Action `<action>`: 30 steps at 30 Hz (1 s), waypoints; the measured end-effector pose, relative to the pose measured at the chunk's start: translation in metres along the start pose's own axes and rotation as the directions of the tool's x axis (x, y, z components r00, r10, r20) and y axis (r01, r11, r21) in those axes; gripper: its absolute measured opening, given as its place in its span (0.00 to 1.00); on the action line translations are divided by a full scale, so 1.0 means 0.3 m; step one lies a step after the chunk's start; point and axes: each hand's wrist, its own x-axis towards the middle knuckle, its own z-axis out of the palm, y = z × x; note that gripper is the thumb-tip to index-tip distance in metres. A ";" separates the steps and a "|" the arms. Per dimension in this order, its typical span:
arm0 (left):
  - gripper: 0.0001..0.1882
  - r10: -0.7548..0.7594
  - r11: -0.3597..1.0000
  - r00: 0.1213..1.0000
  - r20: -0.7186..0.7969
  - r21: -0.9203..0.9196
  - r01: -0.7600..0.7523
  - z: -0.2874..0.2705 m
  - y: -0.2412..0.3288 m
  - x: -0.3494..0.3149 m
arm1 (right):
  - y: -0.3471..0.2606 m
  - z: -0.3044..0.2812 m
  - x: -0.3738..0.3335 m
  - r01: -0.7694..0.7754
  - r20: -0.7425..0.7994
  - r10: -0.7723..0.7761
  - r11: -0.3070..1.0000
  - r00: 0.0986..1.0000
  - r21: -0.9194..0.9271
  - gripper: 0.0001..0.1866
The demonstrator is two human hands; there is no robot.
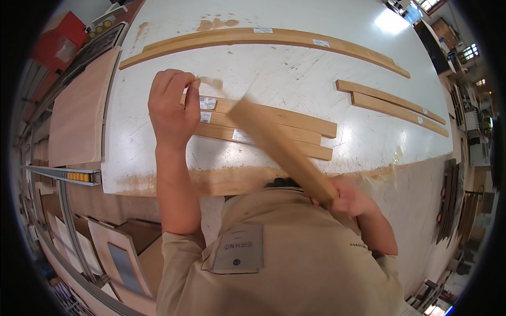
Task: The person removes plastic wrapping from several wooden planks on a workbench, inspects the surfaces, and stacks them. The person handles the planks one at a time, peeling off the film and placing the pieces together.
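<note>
My right hand (347,196) is closed around the near end of a wooden strip (287,150), which slants up and to the left, smeared by motion. Thumb and fingertips of my left hand (173,102) pinch a small, thin, pale strip (213,82), too blurred to tell its kind. Below the raised strip several wooden slats (295,120) lie side by side on the white table (253,73). White labels (242,136) are stuck to their left parts. The raised strip's far end hides part of these slats.
Long wooden strips (221,38) with labels lie along the table's far side. Two shorter slats (395,109) rest at the right. A brown panel (79,113) and metal rails stand left of the table. Boards (124,258) lean below them. The table's near edge (232,180) is worn brown.
</note>
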 end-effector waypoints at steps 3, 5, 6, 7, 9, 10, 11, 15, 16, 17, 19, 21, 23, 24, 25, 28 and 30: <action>0.08 0.019 0.999 1.000 0.006 -0.040 -0.019 -0.021 0.035 0.027 | 0.036 -0.032 -0.021 0.065 0.012 -0.065 0.997 0.998 -0.036 0.32; 0.07 0.041 0.996 0.999 -0.006 -0.078 -0.041 -0.019 0.045 0.043 | 0.047 -0.028 -0.022 0.134 -0.072 -0.156 0.959 0.985 -0.250 0.37; 0.07 0.053 0.994 0.999 -0.011 -0.095 -0.054 -0.018 0.048 0.047 | 0.025 -0.021 -0.030 0.128 -0.141 -0.220 0.869 0.965 -0.478 0.40; 0.07 0.061 0.994 0.998 -0.030 -0.090 -0.063 -0.016 0.048 0.040 | 0.004 -0.015 -0.038 0.093 -0.193 -0.298 0.730 0.935 -0.677 0.43; 0.08 0.080 0.993 0.995 -0.062 -0.086 -0.085 -0.007 0.045 0.020 | -0.021 -0.002 -0.062 -0.055 -0.279 -0.253 0.641 0.926 -0.766 0.47; 0.07 0.077 0.993 0.994 -0.072 -0.088 -0.084 -0.007 0.050 0.010 | -0.028 0.003 -0.067 -0.131 -0.324 -0.235 0.588 0.916 -0.798 0.50; 0.07 0.074 0.986 0.993 -0.091 -0.142 -0.087 0.003 0.066 0.001 | -0.027 0.015 -0.070 -0.125 -0.315 -0.277 0.539 0.908 -0.833 0.51; 0.05 -0.115 0.877 0.981 -0.154 -0.479 0.028 0.046 0.089 -0.048 | -0.041 0.075 -0.053 -0.096 -0.270 -0.394 0.407 0.878 -0.908 0.53; 0.05 -0.267 0.775 0.957 -0.110 -0.614 0.146 0.047 0.113 -0.071 | -0.044 0.085 -0.046 -0.085 -0.258 -0.413 0.393 0.873 -0.916 0.54; 0.05 -0.406 0.636 0.913 -0.044 -0.731 0.247 0.049 0.128 -0.082 | -0.043 0.089 -0.040 -0.085 -0.252 -0.420 0.377 0.872 -0.922 0.54; 0.05 -0.449 0.535 0.893 0.021 -0.794 0.288 0.045 0.133 -0.098 | -0.041 0.097 -0.030 -0.081 -0.235 -0.435 0.344 0.869 -0.936 0.55; 0.06 -0.456 0.565 0.889 0.049 -0.756 0.331 0.036 0.153 -0.117 | -0.026 0.109 -0.017 -0.091 -0.245 -0.415 0.357 0.876 -0.930 0.56; 0.06 -0.424 0.714 0.905 0.040 -0.599 0.362 0.017 0.202 -0.140 | -0.014 0.114 -0.006 -0.093 -0.247 -0.412 0.360 0.877 -0.928 0.57; 0.06 -0.367 0.814 0.926 0.093 -0.450 0.368 -0.005 0.222 -0.154 | -0.010 0.114 -0.003 -0.091 -0.246 -0.419 0.356 0.874 -0.930 0.57; 0.07 -0.340 0.844 0.935 0.096 -0.406 0.349 -0.013 0.240 -0.160 | -0.007 0.115 0.000 -0.090 -0.246 -0.426 0.353 0.871 -0.931 0.57; 0.11 -0.211 0.933 0.969 0.131 -0.269 0.239 -0.017 0.309 -0.161 | -0.004 0.120 -0.003 -0.073 -0.225 -0.438 0.337 0.871 -0.939 0.57; 0.14 -0.055 0.980 0.979 0.196 -0.177 0.091 -0.025 0.355 -0.153 | -0.003 0.120 -0.005 -0.082 -0.239 -0.432 0.351 0.870 -0.933 0.57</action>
